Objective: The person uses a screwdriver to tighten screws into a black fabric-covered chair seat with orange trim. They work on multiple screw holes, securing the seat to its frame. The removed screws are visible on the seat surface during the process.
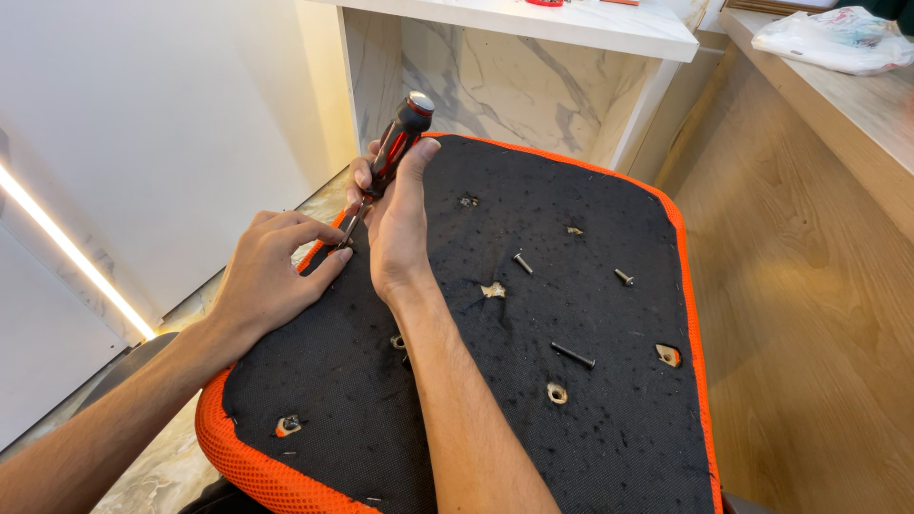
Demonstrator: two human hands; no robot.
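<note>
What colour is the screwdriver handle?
Red and black, with a silver cap; the screwdriver handle shows in the head view.

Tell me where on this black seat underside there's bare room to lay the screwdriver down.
Barest patch: near end of the black underside, between right forearm and orange rim, below the long bolt. Crowded: the middle, with loose screws and holes; the far left edge, where both hands work the screwdriver.
</note>
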